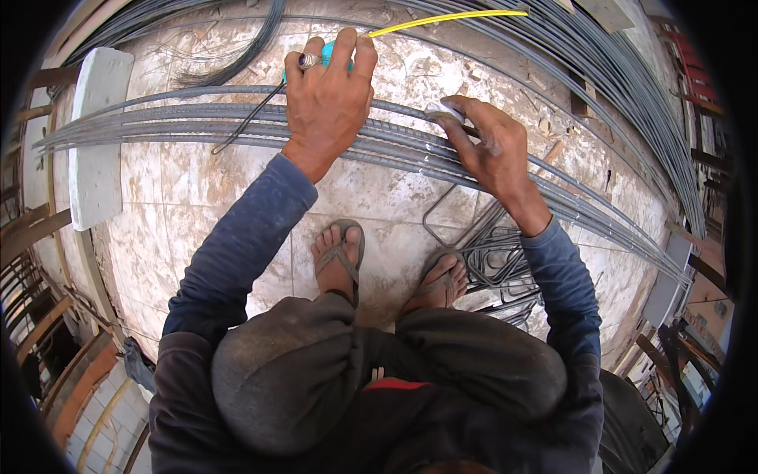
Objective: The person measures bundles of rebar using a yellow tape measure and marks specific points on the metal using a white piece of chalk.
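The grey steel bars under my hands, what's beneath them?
Beneath the bars, a white slab near their left end and dusty tiled floor can be seen. Whatever lies directly under each bar is covered.

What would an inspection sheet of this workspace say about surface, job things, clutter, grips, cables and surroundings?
Surface: tiled floor, stained and blotched.
Job things: teal tape, yellow blade out; long ridged bars crossing a white block at left.
Clutter: bent rods near the right foot; thin wires upper left; more rods upper right.
Grips: bare hands; left grip holds the tape, right grip pinches a small white piece at the bars.
Cables: nothing seen for certain.
Surroundings: timber along the left edge.
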`<state>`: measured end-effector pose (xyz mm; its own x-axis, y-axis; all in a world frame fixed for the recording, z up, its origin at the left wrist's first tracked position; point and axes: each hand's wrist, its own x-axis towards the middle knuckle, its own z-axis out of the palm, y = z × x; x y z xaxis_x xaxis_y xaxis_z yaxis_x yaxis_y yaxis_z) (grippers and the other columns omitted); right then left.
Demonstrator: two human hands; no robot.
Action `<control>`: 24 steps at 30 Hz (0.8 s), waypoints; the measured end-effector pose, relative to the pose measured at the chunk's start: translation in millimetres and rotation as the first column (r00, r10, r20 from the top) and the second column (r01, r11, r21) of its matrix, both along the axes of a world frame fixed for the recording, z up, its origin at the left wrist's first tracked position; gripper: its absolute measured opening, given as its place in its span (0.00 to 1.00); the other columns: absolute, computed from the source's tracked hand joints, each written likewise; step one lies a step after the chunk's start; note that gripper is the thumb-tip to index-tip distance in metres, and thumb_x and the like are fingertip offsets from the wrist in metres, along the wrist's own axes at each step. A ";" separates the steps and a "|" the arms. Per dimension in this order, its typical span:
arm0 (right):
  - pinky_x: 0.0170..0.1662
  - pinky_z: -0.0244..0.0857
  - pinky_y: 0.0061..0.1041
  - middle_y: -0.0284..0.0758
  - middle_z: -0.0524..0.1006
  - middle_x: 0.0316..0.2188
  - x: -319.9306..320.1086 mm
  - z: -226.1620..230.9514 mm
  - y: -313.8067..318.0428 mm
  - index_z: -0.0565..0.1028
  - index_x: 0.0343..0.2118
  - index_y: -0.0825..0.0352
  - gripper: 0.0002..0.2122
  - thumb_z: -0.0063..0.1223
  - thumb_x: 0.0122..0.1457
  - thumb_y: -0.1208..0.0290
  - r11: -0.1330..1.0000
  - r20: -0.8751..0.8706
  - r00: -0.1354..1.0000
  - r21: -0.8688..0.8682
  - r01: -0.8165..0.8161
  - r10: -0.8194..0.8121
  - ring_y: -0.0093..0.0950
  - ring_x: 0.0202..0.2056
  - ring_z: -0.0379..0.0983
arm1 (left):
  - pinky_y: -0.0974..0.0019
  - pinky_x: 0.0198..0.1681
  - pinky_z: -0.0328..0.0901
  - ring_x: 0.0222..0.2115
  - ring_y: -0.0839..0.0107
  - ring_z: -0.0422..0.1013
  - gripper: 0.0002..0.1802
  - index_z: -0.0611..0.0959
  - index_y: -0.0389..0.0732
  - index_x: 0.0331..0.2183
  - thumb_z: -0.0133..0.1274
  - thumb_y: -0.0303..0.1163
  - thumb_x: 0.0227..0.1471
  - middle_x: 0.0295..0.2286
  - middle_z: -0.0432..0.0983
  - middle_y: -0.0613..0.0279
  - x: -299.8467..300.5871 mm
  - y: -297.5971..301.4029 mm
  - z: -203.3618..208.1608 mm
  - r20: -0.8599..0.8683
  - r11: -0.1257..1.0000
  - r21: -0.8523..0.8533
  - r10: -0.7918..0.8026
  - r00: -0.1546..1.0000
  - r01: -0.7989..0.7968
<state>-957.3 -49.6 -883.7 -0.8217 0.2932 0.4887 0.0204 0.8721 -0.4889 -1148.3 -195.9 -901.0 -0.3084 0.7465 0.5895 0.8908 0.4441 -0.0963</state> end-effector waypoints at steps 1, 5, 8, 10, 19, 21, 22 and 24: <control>0.26 0.68 0.29 0.36 0.80 0.25 -0.9 0.4 -2.0 0.80 0.41 0.63 0.11 0.65 0.55 0.72 1.000 0.005 1.000 -0.004 -0.005 0.005 0.32 0.22 0.76 | 0.55 0.49 0.62 0.45 0.61 0.72 0.24 0.79 0.45 0.47 0.61 0.31 0.44 0.48 0.74 0.69 -1.2 -1.2 -2.4 0.005 1.000 -0.004 0.005 1.000 -0.005; 0.29 0.68 0.30 0.32 0.78 0.26 1.5 11.3 -15.4 0.79 0.40 0.61 0.14 0.64 0.49 0.75 0.967 0.142 0.982 0.207 -0.151 0.123 0.31 0.27 0.75 | 0.48 0.46 0.59 0.43 0.53 0.73 0.19 0.78 0.44 0.45 0.57 0.30 0.48 0.48 0.73 0.63 -6.1 -2.9 -10.7 0.041 0.998 -0.009 -0.055 0.998 0.056; 0.32 0.68 0.31 0.31 0.78 0.29 7.7 12.1 -21.4 0.79 0.40 0.61 0.16 0.62 0.45 0.78 0.944 0.226 0.963 0.257 -0.206 0.148 0.30 0.32 0.75 | 0.51 0.47 0.61 0.44 0.56 0.73 0.21 0.78 0.45 0.46 0.59 0.31 0.47 0.48 0.73 0.66 -3.3 -2.9 -8.1 0.028 0.998 -0.054 -0.023 0.999 0.024; 0.32 0.68 0.31 0.30 0.77 0.29 6.9 13.8 -17.8 0.78 0.40 0.62 0.15 0.61 0.46 0.78 0.955 0.253 0.953 0.197 -0.220 0.167 0.29 0.30 0.75 | 0.53 0.49 0.62 0.45 0.59 0.72 0.24 0.78 0.46 0.47 0.61 0.31 0.45 0.49 0.73 0.69 -2.1 -3.0 -7.3 0.019 0.996 -0.086 0.010 1.000 -0.008; 0.30 0.67 0.28 0.32 0.76 0.26 25.9 24.6 -43.6 0.78 0.42 0.68 0.17 0.62 0.45 0.78 0.917 0.254 0.925 0.214 -0.338 0.282 0.28 0.28 0.73 | 0.48 0.51 0.63 0.48 0.57 0.72 0.25 0.78 0.47 0.49 0.60 0.33 0.46 0.51 0.73 0.68 -3.8 -6.1 -6.4 0.041 0.993 -0.113 0.029 0.999 -0.024; 0.31 0.68 0.28 0.33 0.79 0.28 45.5 15.4 -65.8 0.78 0.43 0.69 0.18 0.65 0.46 0.77 0.904 0.308 0.889 0.156 -0.398 0.338 0.29 0.28 0.74 | 0.49 0.51 0.63 0.47 0.57 0.72 0.24 0.78 0.47 0.48 0.60 0.33 0.46 0.51 0.73 0.69 -4.0 -6.4 -9.9 0.009 0.994 -0.107 0.030 1.000 -0.029; 0.32 0.68 0.28 0.33 0.79 0.29 58.2 6.3 -77.5 0.78 0.43 0.69 0.18 0.64 0.46 0.76 0.861 0.380 0.819 0.103 -0.498 0.429 0.29 0.29 0.75 | 0.49 0.51 0.63 0.47 0.57 0.72 0.24 0.78 0.47 0.48 0.60 0.33 0.46 0.51 0.73 0.69 -2.4 -5.0 -10.4 0.015 0.995 -0.102 0.017 1.000 -0.016; 0.32 0.69 0.27 0.33 0.79 0.30 70.6 -0.7 -83.3 0.78 0.44 0.69 0.18 0.63 0.46 0.75 0.807 0.441 0.740 0.056 -0.588 0.509 0.28 0.30 0.75 | 0.50 0.50 0.63 0.47 0.58 0.72 0.24 0.78 0.48 0.48 0.60 0.32 0.46 0.50 0.73 0.69 -3.7 -0.8 -10.2 0.022 0.998 -0.061 0.018 1.000 -0.017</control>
